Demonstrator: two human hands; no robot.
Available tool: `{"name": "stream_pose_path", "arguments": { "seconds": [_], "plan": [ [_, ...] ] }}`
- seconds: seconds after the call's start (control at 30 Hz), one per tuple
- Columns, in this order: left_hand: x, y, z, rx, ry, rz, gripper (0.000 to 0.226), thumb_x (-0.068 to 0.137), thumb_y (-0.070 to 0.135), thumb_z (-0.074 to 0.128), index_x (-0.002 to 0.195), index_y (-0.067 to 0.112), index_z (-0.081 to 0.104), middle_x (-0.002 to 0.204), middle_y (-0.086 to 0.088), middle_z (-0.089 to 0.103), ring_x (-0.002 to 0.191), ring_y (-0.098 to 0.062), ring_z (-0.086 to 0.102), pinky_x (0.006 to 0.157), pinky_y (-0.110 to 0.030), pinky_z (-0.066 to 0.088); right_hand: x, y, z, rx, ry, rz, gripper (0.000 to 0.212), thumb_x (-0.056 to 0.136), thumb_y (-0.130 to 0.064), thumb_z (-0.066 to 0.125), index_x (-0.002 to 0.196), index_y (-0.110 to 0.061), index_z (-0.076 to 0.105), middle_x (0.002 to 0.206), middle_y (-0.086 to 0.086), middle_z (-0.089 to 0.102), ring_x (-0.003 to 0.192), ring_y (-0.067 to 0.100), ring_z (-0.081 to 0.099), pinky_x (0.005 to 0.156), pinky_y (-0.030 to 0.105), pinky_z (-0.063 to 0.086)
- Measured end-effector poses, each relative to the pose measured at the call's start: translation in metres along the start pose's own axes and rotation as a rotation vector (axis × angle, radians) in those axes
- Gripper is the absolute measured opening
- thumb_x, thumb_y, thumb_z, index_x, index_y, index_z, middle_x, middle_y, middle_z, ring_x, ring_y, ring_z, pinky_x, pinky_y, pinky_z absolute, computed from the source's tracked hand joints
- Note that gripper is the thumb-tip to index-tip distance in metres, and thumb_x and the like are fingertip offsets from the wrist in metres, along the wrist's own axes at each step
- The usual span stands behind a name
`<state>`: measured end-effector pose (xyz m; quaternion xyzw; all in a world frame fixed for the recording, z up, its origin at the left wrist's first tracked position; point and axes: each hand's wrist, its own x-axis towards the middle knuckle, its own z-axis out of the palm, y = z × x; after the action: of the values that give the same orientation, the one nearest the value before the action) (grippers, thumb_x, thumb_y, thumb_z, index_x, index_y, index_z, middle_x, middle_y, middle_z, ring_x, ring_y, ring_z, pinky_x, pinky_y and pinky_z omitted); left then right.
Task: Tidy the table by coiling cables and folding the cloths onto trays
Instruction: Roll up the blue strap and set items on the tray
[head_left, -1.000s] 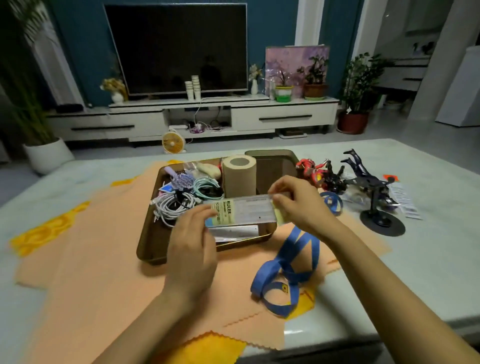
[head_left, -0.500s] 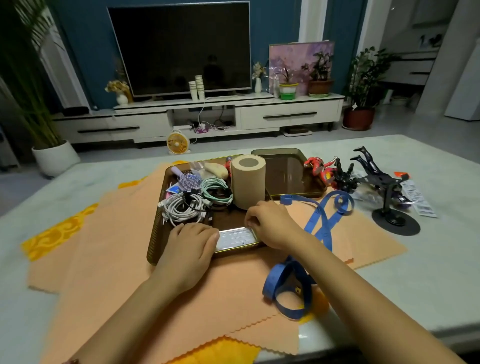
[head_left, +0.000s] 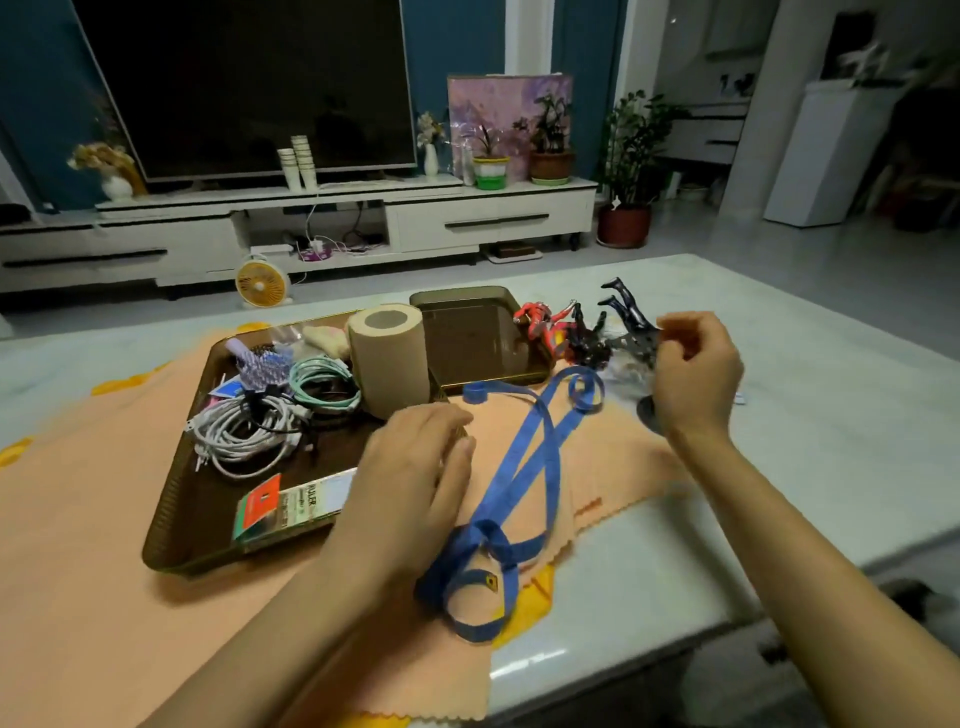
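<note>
A large brown tray (head_left: 171, 512) lies on an orange cloth (head_left: 78, 499). It holds a coil of white cables (head_left: 244, 439), a coiled green cable (head_left: 324, 387), a paper roll (head_left: 389, 358), a hairbrush (head_left: 262, 364) and a packaged ruler (head_left: 291, 504). My left hand (head_left: 410, 467) is over the tray's front right corner with relaxed fingers, covering the ruler's right end. A loose blue strap (head_left: 524, 457) sprawls over the cloth to its right. My right hand (head_left: 696, 369) is raised with curled fingers beside a black toy figure (head_left: 631, 325); any grip is hidden.
A smaller brown tray (head_left: 470, 301) stands behind the strap. A red toy figure (head_left: 537, 322) and a dark one lie next to it. Yellow cloth (head_left: 522, 603) peeks from under the orange one. The table's front edge runs near my right forearm.
Both hands laid the packaged ruler in the tray's front and let go. My right hand then swung right to the black figure; my left hand slid to the tray's right corner.
</note>
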<state>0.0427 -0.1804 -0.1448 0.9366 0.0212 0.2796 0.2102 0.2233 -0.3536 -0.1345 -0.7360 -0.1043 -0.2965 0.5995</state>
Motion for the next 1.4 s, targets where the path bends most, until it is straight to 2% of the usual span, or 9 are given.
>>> {"name": "stream_pose_path", "arguments": {
  "seconds": [0.13,0.2,0.4,0.53,0.73,0.93,1.07,1.23,1.4],
  "plan": [
    [0.031,0.042,0.057,-0.102,-0.144,0.015,0.035,0.099,0.03,0.037,0.13,0.021,0.049,0.133,0.004,0.05,0.122,-0.011,0.04,0.101,-0.023,0.025,0.029,0.061,-0.051,-0.276,0.192,0.205,0.032,0.08,0.006,0.041,0.102,-0.004,0.061,0.107,0.017,0.063,0.099,0.03,0.056,0.081,0.027,0.039],
    [0.038,0.053,0.086,-0.094,-0.228,0.009,0.036,0.099,0.028,0.036,0.134,0.021,0.044,0.137,0.003,0.046,0.126,-0.013,0.037,0.103,-0.025,0.023,0.035,0.09,-0.062,-0.456,0.063,0.275,0.039,0.079,0.009,0.041,0.112,-0.003,0.057,0.117,0.018,0.06,0.109,0.034,0.052,0.087,0.033,0.038],
    [0.032,0.046,0.132,0.118,-0.372,0.069,0.041,0.1,0.039,0.027,0.135,0.022,0.039,0.149,0.002,0.029,0.138,-0.011,0.018,0.111,-0.031,0.004,0.051,0.125,-0.057,-0.862,-0.519,0.022,0.049,0.09,0.001,0.038,0.137,-0.007,0.04,0.14,0.015,0.043,0.125,0.035,0.04,0.097,0.04,0.034],
    [0.035,0.042,0.142,0.109,-0.336,0.069,0.041,0.099,0.041,0.027,0.135,0.025,0.039,0.149,0.007,0.029,0.136,-0.01,0.02,0.107,-0.028,-0.001,0.054,0.127,-0.054,-1.032,-0.603,-0.027,0.027,0.097,-0.013,0.03,0.112,-0.005,0.051,0.124,0.015,0.052,0.112,0.034,0.046,0.09,0.041,0.035],
    [0.037,0.038,0.144,0.018,-0.285,0.034,0.039,0.098,0.039,0.032,0.135,0.027,0.042,0.149,0.01,0.032,0.136,-0.007,0.022,0.106,-0.023,0.0,0.048,0.113,-0.075,-1.163,-0.386,0.092,0.03,0.095,-0.031,0.043,0.1,-0.008,0.062,0.106,0.014,0.064,0.102,0.033,0.056,0.084,0.036,0.036],
    [0.035,0.043,0.142,0.028,-0.292,0.013,0.038,0.099,0.038,0.032,0.133,0.026,0.044,0.149,0.007,0.033,0.136,-0.009,0.024,0.108,-0.025,0.003,0.035,0.102,-0.107,-0.912,-0.268,0.524,0.044,0.081,-0.028,0.068,0.116,-0.005,0.055,0.124,0.022,0.05,0.113,0.041,0.049,0.091,0.041,0.041],
    [0.032,0.046,0.14,0.06,-0.283,0.037,0.039,0.099,0.039,0.029,0.13,0.023,0.047,0.143,0.006,0.039,0.132,-0.01,0.028,0.107,-0.027,0.004,0.054,0.097,-0.105,-0.859,-0.345,0.661,0.036,0.079,-0.011,0.066,0.11,0.002,0.053,0.104,0.02,0.059,0.094,0.035,0.057,0.073,0.034,0.044],
    [0.032,0.05,0.139,0.073,-0.25,0.033,0.039,0.099,0.042,0.027,0.119,0.021,0.053,0.127,0.006,0.049,0.124,-0.011,0.037,0.108,-0.029,0.012,0.046,0.099,-0.107,-0.762,-0.272,0.632,0.027,0.084,-0.006,0.053,0.108,0.006,0.057,0.099,0.024,0.06,0.085,0.034,0.055,0.066,0.031,0.04],
    [0.025,0.059,0.127,0.04,-0.079,0.018,0.031,0.096,0.031,0.04,0.114,0.015,0.06,0.122,0.002,0.057,0.118,-0.016,0.05,0.114,-0.044,0.015,0.035,0.043,-0.112,-0.117,-0.051,0.44,0.021,0.092,-0.005,0.041,0.104,-0.005,0.057,0.085,0.011,0.063,0.056,0.025,0.063,0.049,0.027,0.055]
  ]
}}
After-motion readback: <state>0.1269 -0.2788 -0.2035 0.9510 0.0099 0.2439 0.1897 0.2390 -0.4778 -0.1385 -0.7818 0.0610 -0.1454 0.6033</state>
